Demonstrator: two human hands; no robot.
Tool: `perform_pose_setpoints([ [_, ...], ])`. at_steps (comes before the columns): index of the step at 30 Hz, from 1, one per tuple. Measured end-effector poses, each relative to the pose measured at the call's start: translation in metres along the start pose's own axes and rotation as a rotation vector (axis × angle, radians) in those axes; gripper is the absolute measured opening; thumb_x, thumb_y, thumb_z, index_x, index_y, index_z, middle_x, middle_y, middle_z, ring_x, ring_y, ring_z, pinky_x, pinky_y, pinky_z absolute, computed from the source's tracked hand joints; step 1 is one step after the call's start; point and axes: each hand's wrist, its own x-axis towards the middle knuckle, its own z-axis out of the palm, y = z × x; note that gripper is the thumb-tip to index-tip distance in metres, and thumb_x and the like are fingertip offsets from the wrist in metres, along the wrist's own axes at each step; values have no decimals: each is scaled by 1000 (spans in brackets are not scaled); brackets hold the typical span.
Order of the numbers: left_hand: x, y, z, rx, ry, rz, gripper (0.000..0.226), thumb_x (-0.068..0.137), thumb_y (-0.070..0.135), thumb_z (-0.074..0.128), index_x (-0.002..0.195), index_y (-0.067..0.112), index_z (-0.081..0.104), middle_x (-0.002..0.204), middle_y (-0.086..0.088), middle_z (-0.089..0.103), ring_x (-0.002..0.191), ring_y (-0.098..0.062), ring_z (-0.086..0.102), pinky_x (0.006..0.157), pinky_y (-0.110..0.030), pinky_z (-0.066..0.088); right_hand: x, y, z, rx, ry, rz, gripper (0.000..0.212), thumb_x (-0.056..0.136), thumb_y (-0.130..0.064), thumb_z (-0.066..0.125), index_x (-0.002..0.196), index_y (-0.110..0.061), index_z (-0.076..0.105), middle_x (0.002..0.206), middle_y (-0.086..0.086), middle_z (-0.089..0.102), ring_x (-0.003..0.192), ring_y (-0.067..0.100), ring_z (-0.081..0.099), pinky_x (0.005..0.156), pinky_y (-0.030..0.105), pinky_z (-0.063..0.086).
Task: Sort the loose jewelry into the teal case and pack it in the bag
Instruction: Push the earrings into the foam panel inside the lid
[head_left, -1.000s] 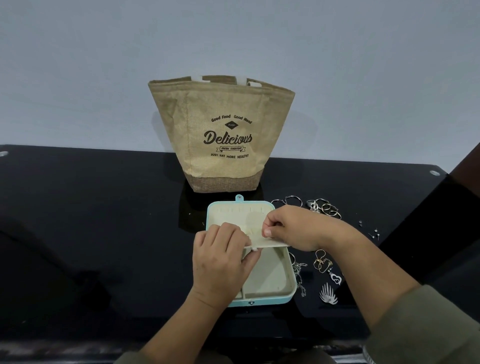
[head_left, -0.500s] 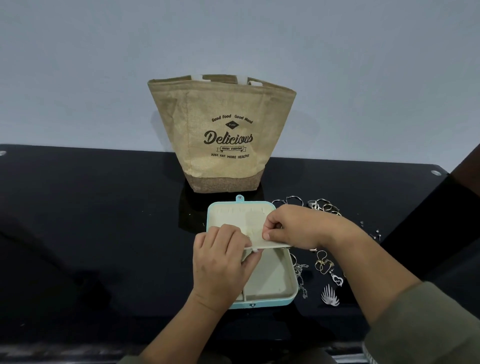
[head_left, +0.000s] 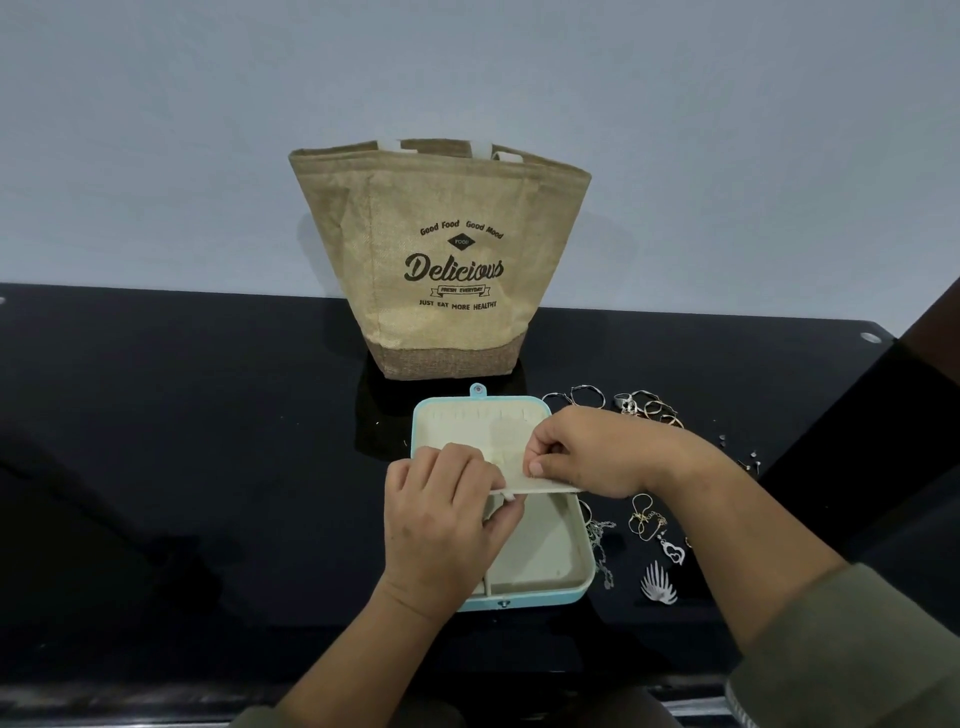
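The teal case (head_left: 586, 586) lies open on the black table, cream inside. A cream flap (head_left: 540, 486) crosses its middle. My left hand (head_left: 441, 519) grips the flap's left end, fingers curled over its edge. My right hand (head_left: 597, 452) pinches the flap near its right end. Loose jewelry lies to the right of the case: rings and hoops (head_left: 644, 405), a gold chain (head_left: 644, 517), a heart pendant (head_left: 674, 553), a silver leaf piece (head_left: 658, 584), a silver chain (head_left: 600, 551). The tan burlap bag (head_left: 441, 260) stands open behind the case.
Small studs (head_left: 748, 457) lie at the far right near a dark object (head_left: 883, 426) that rises over the table's right corner. A pale wall stands directly behind the bag. The glossy table (head_left: 182, 441) stretches to the left.
Both hands stay on the flap; its near edge has shifted very slightly. Otherwise nothing has visibly moved.
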Motion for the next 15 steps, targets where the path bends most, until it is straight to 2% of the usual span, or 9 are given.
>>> perform_pose_setpoints([
  [3, 2, 2, 0, 23, 19, 16, 18, 69, 27, 77, 65, 18, 61, 71, 2, 60, 61, -18, 50, 54, -35, 36, 0, 1, 1, -7, -8, 6, 14, 95, -31, 55, 96, -24, 68, 95, -8, 67, 87, 9, 60, 81, 28, 48],
  [7, 3, 5, -2, 71, 23, 49, 12, 68, 26, 75, 65, 20, 64, 70, 6, 62, 61, -17, 55, 55, -36, 36, 1, 3, 2, -36, -16, -1, 14, 95, -31, 54, 94, -25, 65, 88, -12, 63, 77, 5, 55, 73, 25, 45],
  [11, 3, 4, -3, 58, 4, 71, 15, 71, 29, 76, 66, 20, 64, 71, 6, 62, 62, -18, 56, 56, -35, 36, 2, 4, 5, -61, -24, -12, 13, 96, -31, 52, 94, -24, 63, 86, -14, 59, 77, 4, 54, 72, 23, 43],
  [15, 1, 3, -2, 86, -2, 70, 14, 69, 19, 77, 65, 21, 64, 70, 7, 63, 61, -18, 56, 54, -36, 35, 4, 7, 6, -20, -3, -29, 11, 94, -29, 56, 92, -24, 65, 85, -13, 63, 79, 5, 57, 74, 24, 47],
])
